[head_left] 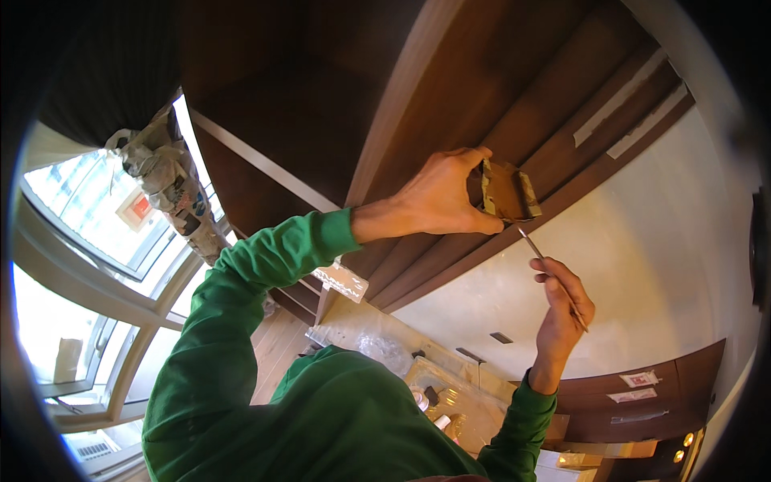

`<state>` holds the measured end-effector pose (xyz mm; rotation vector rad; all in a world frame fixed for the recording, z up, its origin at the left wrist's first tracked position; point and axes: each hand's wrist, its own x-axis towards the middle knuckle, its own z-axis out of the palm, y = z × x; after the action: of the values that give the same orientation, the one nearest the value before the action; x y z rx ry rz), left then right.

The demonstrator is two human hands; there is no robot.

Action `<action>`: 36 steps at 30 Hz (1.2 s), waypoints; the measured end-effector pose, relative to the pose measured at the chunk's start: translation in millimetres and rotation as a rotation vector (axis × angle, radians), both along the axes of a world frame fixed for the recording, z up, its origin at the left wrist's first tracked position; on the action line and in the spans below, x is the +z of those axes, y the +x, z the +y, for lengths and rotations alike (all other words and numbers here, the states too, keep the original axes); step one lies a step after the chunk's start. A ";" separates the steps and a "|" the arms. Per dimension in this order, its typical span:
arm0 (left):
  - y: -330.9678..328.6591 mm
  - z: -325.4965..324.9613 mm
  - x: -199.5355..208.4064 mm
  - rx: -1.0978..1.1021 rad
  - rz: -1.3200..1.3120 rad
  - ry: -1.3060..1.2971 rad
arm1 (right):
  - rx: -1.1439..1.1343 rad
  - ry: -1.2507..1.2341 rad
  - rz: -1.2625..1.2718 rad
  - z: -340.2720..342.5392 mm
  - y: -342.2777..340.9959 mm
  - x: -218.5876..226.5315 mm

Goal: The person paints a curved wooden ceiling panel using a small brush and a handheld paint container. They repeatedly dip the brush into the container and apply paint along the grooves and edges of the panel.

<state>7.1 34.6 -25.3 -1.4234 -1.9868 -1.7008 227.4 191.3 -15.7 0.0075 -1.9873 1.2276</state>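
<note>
My left hand (pixel 438 197) reaches up beside a dark brown slatted wood panel (pixel 474 177). Its thumb and fingers grip the left side of a small, shallow open box (pixel 509 186), brown inside with ragged yellowish edges. Lower and to the right, my right hand (pixel 566 299) pinches a thin pen-like tool (pixel 528 242) with a shiny pointed tip. That tip is just below the box, seemingly apart from it; whether it is a brush or a pick is too small to tell.
A pale wall (pixel 642 233) lies right of the panel. Below is a plastic-covered surface (pixel 470 402) bearing small containers. A cardboard piece (pixel 344 281) with white tape sits by the panel's lower end. Windows (pixel 96 217) and a wrapped column (pixel 177 193) are at left.
</note>
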 end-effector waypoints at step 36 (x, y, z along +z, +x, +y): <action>-4.6 -21.7 -18.2 -0.206 -0.273 0.096 | -0.469 0.328 0.285 170.6 -77.7 158.0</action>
<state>2.6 12.9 -43.4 -1.4759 -1.9080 -2.1515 149.7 361.8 142.3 -0.1086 -1.7827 0.5631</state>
